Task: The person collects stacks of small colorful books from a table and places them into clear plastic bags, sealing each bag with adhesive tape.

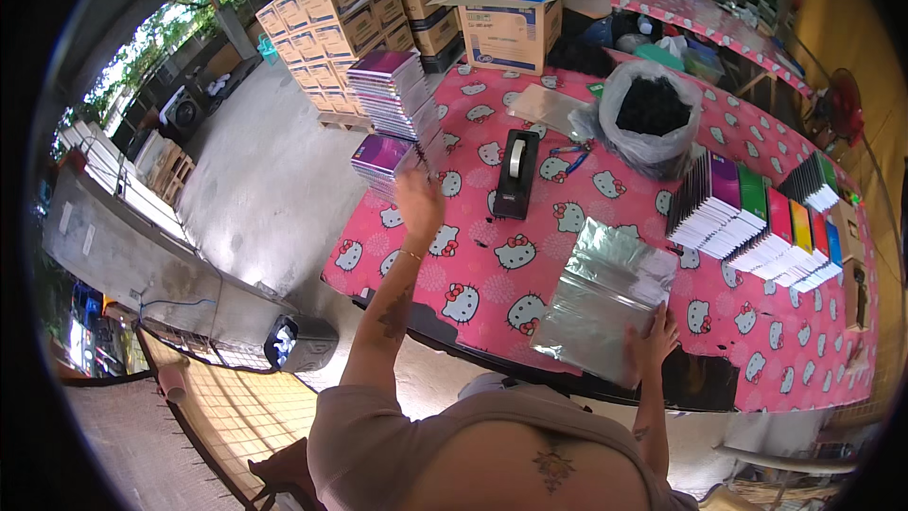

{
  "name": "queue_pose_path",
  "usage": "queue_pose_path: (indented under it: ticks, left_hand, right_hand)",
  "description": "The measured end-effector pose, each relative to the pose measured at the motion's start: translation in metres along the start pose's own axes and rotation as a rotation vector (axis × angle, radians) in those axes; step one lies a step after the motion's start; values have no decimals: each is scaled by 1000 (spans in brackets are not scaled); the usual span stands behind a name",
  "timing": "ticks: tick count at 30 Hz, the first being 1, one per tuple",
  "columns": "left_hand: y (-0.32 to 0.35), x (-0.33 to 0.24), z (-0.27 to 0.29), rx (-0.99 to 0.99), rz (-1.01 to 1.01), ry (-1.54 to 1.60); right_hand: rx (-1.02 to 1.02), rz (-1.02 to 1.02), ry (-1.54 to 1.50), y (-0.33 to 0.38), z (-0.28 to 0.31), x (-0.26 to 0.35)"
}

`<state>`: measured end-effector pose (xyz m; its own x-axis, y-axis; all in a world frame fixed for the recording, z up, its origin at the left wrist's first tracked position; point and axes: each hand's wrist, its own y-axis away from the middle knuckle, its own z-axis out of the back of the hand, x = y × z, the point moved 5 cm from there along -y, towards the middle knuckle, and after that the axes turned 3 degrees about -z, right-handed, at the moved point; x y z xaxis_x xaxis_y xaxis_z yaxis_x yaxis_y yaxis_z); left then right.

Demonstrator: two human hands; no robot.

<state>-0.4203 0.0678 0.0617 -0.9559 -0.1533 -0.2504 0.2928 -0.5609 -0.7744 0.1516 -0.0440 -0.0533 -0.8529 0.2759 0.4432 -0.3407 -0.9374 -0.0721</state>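
1. The left hand (419, 203) is reaching onto the low stack (380, 156) of books; its fingers are bending, partly open, and the angle is leaving me unable to tell whether they are gripping anything.
2. The right hand (653, 341) is resting at the near right edge of the clear sleeves (605, 289), fingers loosely spread, apparently steadying rather than gripping.
3. The low stack is standing at the left edge of the table (454, 270), just beside the tall stack (392, 104); the sleeves are lying flat in front of the person.
4. The work is probably sitting partway: books are standing gathered at left, though the view is not showing whether any are wearing a sleeve.
5. Plenty seems to be remaining: loose sleeves are lying unused, and the right row (752, 191) is standing untouched by either hand.
6. Counting: two stacks are standing at left; about six piles are forming the right row, with one green-topped pile (821, 175) standing behind. One tape dispenser (514, 185), one bag (643, 137) and one open carton (506, 38) are sharing the table. Sleeves and single books are overlapping too closely to count.
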Motion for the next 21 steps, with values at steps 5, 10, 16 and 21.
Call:
queue_pose_path:
  ticks: [5,10,16,21]
  left_hand:
    - [0,17,-46,565,24,-112]
    - [-21,35,-50,713,80,-88]
    - [73,-152,-6,678,-225,575]
    - [196,-278,31,860,-798,366]
  right_hand:
    - [63,70,24,-5,-2,5]
    - [107,178,34,-15,-1,24]
    - [182,272,27,-23,-16,53]
    - [176,249,-228,-41,2,36]
